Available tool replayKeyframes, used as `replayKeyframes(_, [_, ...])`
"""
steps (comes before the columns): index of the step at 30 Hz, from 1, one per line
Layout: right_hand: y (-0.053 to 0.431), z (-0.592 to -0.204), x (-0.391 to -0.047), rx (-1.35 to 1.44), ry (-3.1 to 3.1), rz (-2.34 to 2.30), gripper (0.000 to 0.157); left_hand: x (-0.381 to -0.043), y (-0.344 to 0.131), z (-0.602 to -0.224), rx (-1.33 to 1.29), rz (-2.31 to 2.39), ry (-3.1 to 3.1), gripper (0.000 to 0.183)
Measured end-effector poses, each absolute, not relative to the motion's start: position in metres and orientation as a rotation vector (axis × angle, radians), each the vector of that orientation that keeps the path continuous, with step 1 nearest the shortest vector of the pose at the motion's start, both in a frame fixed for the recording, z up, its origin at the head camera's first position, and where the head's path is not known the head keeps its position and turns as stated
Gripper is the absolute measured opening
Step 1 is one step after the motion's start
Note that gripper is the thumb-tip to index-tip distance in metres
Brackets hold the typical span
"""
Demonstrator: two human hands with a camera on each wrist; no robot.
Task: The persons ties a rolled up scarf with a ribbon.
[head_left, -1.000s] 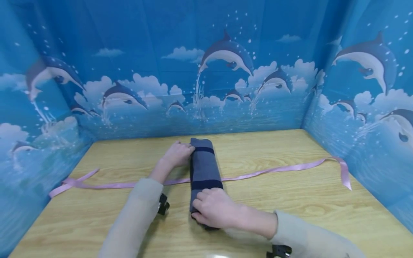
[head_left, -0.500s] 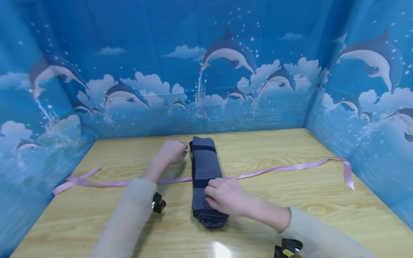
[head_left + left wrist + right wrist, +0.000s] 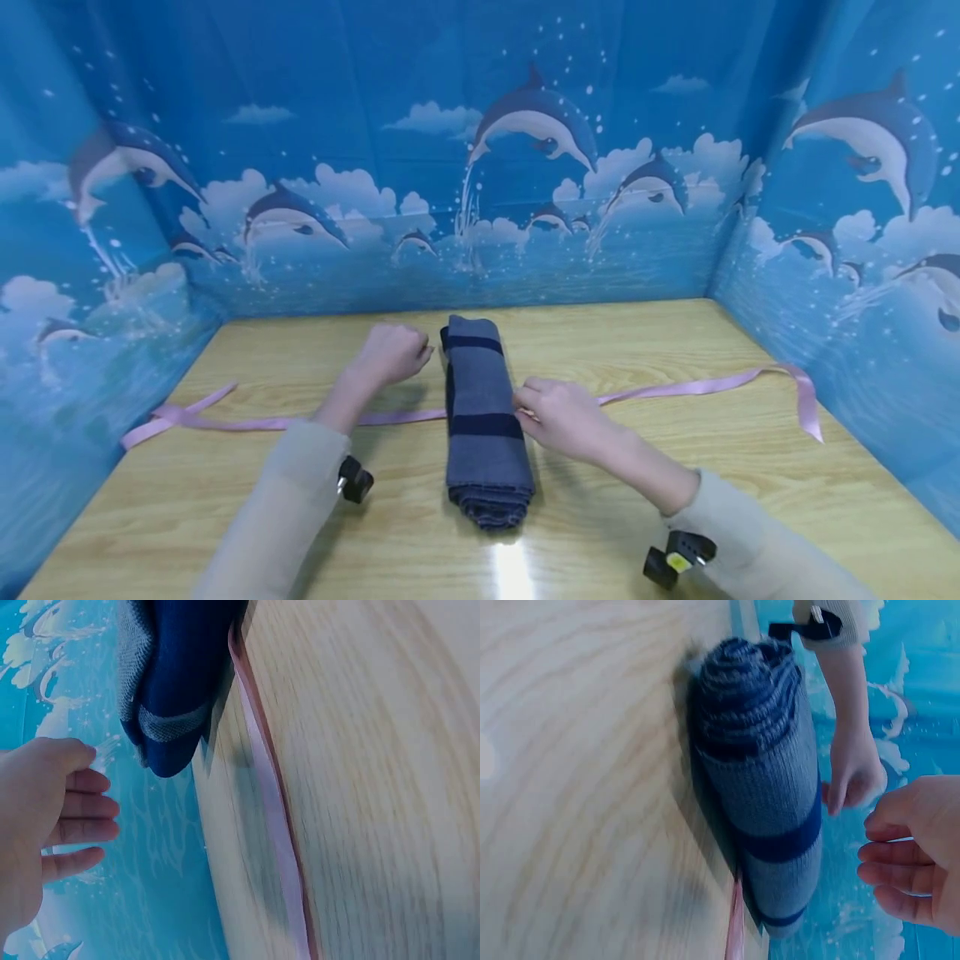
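Note:
A rolled-up knit cloth (image 3: 483, 379), grey-blue with dark navy bands, lies lengthwise at the middle of the table. Its coiled near end shows layered turns in the right wrist view, where the roll (image 3: 769, 765) fills the centre. A pink ribbon (image 3: 675, 388) runs crosswise beneath it, the middle part hidden by the roll. My left hand (image 3: 393, 352) hovers left of the roll's far end, its fingers loosely bent and holding nothing. On the other side, my right hand (image 3: 562, 417) is beside the roll's right edge, over the ribbon, with relaxed, empty fingers.
The light wood-grain table (image 3: 360, 533) is bounded by blue dolphin-print sheets (image 3: 360, 250) at the back and both sides. To the left, the ribbon's tail (image 3: 176, 417) crosses itself; its right end bends toward the table's right edge.
Both hands have let go of the roll. The left has shifted slightly left; the right has moved from the near end up and to the right, uncovering the coiled end.

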State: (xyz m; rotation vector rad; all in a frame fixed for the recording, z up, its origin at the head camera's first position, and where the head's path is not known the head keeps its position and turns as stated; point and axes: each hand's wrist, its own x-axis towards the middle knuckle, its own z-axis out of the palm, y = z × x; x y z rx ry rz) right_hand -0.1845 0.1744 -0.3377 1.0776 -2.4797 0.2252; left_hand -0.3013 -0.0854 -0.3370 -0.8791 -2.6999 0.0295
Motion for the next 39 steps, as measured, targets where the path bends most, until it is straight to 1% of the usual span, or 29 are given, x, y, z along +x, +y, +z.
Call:
replayKeyframes(7, [0.188,-0.333,-0.192,0.911,-2.659,0.202,0.01,-0.29,-0.09,-0.335,-0.828,-0.013,-2.638,0.045])
replayKeyframes(13, [0.199,-0.334,-0.201,0.822,-2.817,0.159,0.013,-0.281,-0.092,-0.332,-0.843,0.01,-2.655,0.043])
replayKeyframes(17, [0.205,-0.338,-0.208,0.821,-2.868,0.124,0.014,-0.276,-0.092,-0.335,-0.89,0.036,-2.67,0.04])
replayKeyframes(27, [0.209,-0.35,-0.222,0.856,-2.958,0.008,0.014,-0.266,-0.087,-0.35,-1.071,0.152,-2.491,0.037])
replayKeyframes(35, [0.205,-0.367,-0.228,0.906,-2.898,-0.024,0.008,-0.257,-0.077,-0.355,-1.168,0.29,-2.571,0.023])
replayKeyframes(39, [0.202,-0.371,-0.23,0.939,-2.862,-0.065,0.009,-0.253,-0.072,-0.358,-1.199,0.395,-2.632,0.023])
